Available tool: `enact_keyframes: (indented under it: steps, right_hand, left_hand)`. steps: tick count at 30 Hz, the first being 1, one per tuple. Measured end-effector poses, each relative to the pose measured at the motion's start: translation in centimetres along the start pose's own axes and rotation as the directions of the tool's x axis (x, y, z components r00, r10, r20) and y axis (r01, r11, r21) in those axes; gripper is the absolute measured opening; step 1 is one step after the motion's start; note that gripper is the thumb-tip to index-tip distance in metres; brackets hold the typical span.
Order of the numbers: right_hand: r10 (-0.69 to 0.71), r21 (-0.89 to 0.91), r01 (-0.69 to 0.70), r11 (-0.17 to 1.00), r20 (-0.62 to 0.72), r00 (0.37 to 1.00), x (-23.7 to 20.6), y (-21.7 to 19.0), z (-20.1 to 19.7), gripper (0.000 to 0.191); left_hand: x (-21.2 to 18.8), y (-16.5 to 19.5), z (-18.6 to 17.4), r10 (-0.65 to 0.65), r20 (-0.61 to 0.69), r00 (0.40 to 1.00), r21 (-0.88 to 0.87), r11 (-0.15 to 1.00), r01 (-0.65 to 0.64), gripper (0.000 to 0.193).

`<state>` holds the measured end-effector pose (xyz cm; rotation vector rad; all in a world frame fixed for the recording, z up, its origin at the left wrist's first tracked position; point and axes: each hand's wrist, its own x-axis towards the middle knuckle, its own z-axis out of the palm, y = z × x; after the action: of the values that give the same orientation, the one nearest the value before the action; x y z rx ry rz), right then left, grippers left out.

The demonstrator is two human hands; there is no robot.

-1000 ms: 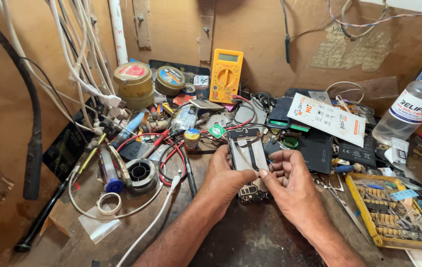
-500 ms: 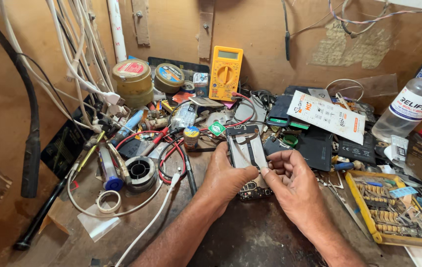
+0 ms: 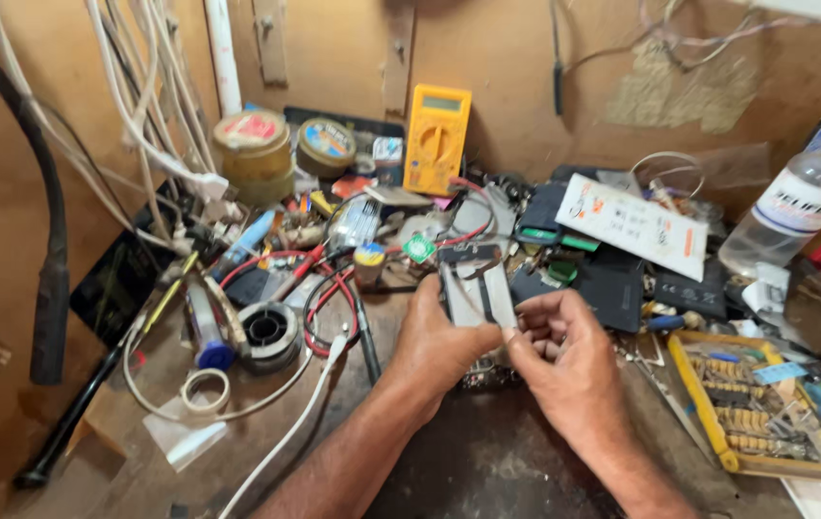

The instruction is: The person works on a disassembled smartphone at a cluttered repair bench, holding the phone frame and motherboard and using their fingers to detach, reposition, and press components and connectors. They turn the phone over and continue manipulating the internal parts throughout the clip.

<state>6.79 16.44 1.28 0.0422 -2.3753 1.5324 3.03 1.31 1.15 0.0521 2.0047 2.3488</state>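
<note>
Yellow tray (image 3: 689,380) w/ small parts, both hands (image 3: 439,336) (image 3: 564,360) — grey phone panel (image 3: 478,293) pinched

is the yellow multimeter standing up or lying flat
Standing up: the yellow multimeter leans nearly upright against the wooden back wall, its face and dial toward the camera.

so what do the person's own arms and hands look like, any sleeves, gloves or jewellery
Both forearms are bare as far as the picture shows, with no sleeves in view. The left hand and right hand wear no gloves, and no rings, watch or wristband can be seen. The forearms show some hair, and the fingernails are short. No cables, straps or markings are on either arm.
</note>
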Motion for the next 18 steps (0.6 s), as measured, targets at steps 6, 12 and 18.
enact_keyframes:
  steps: [6,12,18]
  right_hand:
    - [-0.001,0.105,-0.001,0.994,0.02,1.0,-0.2,-0.1,-0.1,0.023]
    - [-0.003,0.132,0.0,0.991,0.018,1.0,-0.1,0.8,-0.1,0.023]
    - [0.014,0.259,-0.02,0.966,0.027,1.0,0.0,0.1,-0.2,0.025]
  left_hand:
    - [-0.2,0.1,-0.4,-0.003,0.05,0.999,-0.115,0.993,0.009,0.061]
    - [-0.2,-0.2,-0.5,0.008,0.03,1.0,-0.023,1.0,-0.008,0.058]
    - [-0.5,0.9,-0.5,-0.011,0.05,0.999,-0.128,0.992,0.017,0.057]
